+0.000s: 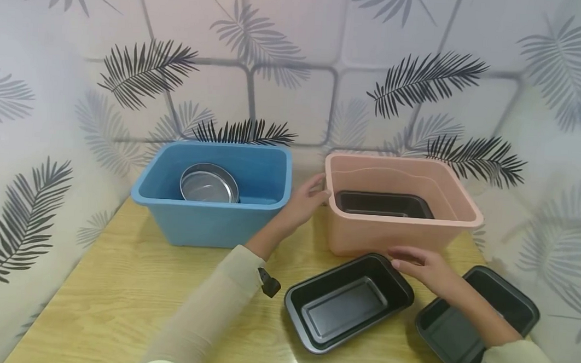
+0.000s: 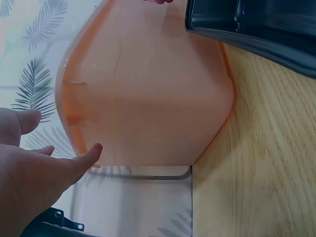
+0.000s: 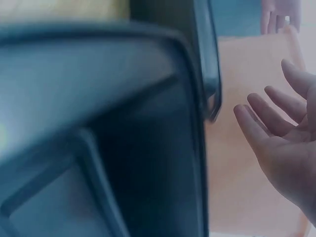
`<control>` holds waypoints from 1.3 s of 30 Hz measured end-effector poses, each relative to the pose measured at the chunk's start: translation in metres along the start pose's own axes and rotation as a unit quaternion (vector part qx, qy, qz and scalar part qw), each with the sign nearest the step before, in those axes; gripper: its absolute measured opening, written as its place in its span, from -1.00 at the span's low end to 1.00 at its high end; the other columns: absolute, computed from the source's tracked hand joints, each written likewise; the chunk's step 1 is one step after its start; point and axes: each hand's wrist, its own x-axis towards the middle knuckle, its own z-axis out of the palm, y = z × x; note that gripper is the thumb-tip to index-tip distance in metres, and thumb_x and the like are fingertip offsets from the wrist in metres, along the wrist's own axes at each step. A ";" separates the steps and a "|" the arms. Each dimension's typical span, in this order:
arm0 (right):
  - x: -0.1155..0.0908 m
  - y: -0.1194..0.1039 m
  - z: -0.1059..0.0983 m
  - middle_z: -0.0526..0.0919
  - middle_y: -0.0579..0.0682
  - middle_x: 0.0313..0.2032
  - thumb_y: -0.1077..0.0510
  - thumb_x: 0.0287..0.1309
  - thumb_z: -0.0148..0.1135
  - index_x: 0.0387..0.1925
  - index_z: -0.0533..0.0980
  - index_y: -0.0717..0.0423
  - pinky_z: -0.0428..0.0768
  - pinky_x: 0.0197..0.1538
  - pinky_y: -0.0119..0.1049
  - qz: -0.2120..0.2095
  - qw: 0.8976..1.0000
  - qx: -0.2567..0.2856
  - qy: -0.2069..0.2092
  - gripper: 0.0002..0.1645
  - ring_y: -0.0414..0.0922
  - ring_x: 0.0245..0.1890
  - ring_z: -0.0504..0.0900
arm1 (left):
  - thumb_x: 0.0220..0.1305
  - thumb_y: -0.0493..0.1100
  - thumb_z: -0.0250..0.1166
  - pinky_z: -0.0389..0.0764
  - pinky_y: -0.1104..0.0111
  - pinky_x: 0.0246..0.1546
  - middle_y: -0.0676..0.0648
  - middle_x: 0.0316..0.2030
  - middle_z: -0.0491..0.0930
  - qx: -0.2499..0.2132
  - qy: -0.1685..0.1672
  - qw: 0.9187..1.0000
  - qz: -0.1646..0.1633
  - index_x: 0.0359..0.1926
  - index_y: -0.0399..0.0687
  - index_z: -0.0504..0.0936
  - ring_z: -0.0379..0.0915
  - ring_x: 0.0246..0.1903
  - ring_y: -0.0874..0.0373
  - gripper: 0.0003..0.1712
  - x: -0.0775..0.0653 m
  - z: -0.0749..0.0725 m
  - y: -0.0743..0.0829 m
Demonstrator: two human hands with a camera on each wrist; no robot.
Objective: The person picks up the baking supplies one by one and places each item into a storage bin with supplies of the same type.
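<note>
My left hand [image 1: 305, 205] reaches between the two bins, its fingertips right at the left rim of the pink plastic bin [image 1: 401, 235]. In the left wrist view the fingers [image 2: 85, 157] are spread and hold nothing. My right hand [image 1: 426, 270] is near the front wall of the pink bin, over the far corner of a dark loaf pan [image 1: 345, 305]. Loosely bent and empty, its fingers [image 3: 269, 116] show in the right wrist view. Inside the pink bin lies another dark loaf pan [image 1: 385, 203]. A further loaf pan [image 1: 452, 327] sits under my right forearm, partly hidden.
A blue plastic bin [image 1: 214, 227] stands at the back left of the wooden table [image 1: 132, 294], with round metal cake pans [image 1: 209, 184] inside. Leaf-patterned wall covering [image 1: 294, 105] rises behind the bins and along both sides.
</note>
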 end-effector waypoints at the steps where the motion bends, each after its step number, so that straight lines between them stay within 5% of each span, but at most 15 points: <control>1: -0.001 0.002 -0.002 0.65 0.20 0.17 0.05 0.38 0.26 0.24 0.53 0.25 0.54 0.06 -0.53 0.002 1.000 -0.013 0.001 -0.48 -0.25 0.17 0.58 | 0.51 -0.10 0.15 0.43 0.03 0.36 -0.17 0.52 0.18 -0.001 0.000 1.000 -0.001 0.53 0.00 0.23 0.28 0.42 -0.14 -0.35 0.001 0.001 0.000; 5: 0.000 0.011 -0.006 0.65 0.20 0.16 0.07 0.35 0.29 0.22 0.55 0.25 0.57 0.03 -0.48 0.003 0.999 -0.043 0.003 -0.50 0.20 0.23 0.53 | 0.54 -0.10 0.11 0.45 0.05 0.35 -0.17 0.51 0.21 -0.006 0.003 1.000 -0.008 0.53 0.03 0.23 0.26 0.43 -0.12 -0.38 0.006 0.004 -0.003; 17: 0.013 0.039 -0.005 0.63 0.25 0.17 0.07 0.35 0.29 0.23 0.53 0.26 0.61 0.00 -0.46 0.015 0.998 -0.003 -0.059 -0.48 0.14 0.18 0.58 | 0.58 -0.13 0.04 0.44 0.08 0.37 -0.09 0.54 0.16 -0.051 -0.017 0.999 -0.011 0.53 0.08 0.25 0.17 0.48 -0.04 -0.43 0.022 0.012 -0.018; 24: 0.020 0.051 -0.004 0.53 0.30 0.27 0.07 0.37 0.27 0.31 0.46 0.28 0.60 0.07 -0.44 0.031 0.993 0.066 -0.097 -0.41 -0.09 0.20 0.55 | 0.59 -0.17 0.00 0.42 0.05 0.38 -0.08 0.57 0.09 -0.075 -0.025 0.996 -0.030 0.51 0.13 0.31 0.04 0.53 -0.01 -0.47 0.025 0.014 -0.017; 32: 0.021 0.060 -0.002 0.39 0.44 0.33 0.15 0.35 0.26 0.36 0.36 0.38 0.63 0.07 -0.40 0.041 0.982 0.134 -0.123 -0.35 -0.40 0.11 0.54 | 0.57 -0.10 0.07 0.44 0.05 0.36 -0.15 0.55 0.14 -0.074 -0.030 0.996 -0.030 0.52 0.12 0.27 0.17 0.48 -0.05 -0.43 0.028 0.016 -0.019; 36: 0.022 0.060 -0.001 0.41 0.37 0.35 0.09 0.33 0.30 0.32 0.46 0.29 0.62 0.06 -0.40 0.061 0.984 0.113 -0.119 -0.39 -0.30 0.15 0.54 | 0.57 -0.11 0.06 0.40 0.03 0.38 -0.19 0.55 0.13 -0.078 -0.033 0.996 -0.027 0.54 0.12 0.24 0.17 0.49 -0.06 -0.41 0.029 0.015 -0.020; 39: 0.023 0.058 0.000 0.38 0.32 0.39 0.03 0.34 0.29 0.35 0.45 0.21 0.63 0.07 -0.32 0.075 0.983 0.104 -0.129 -0.37 -0.05 0.26 0.49 | 0.57 -0.13 0.05 0.38 0.03 0.40 -0.18 0.56 0.11 -0.086 -0.040 0.995 -0.027 0.54 0.13 0.23 0.13 0.50 -0.06 -0.41 0.029 0.014 -0.021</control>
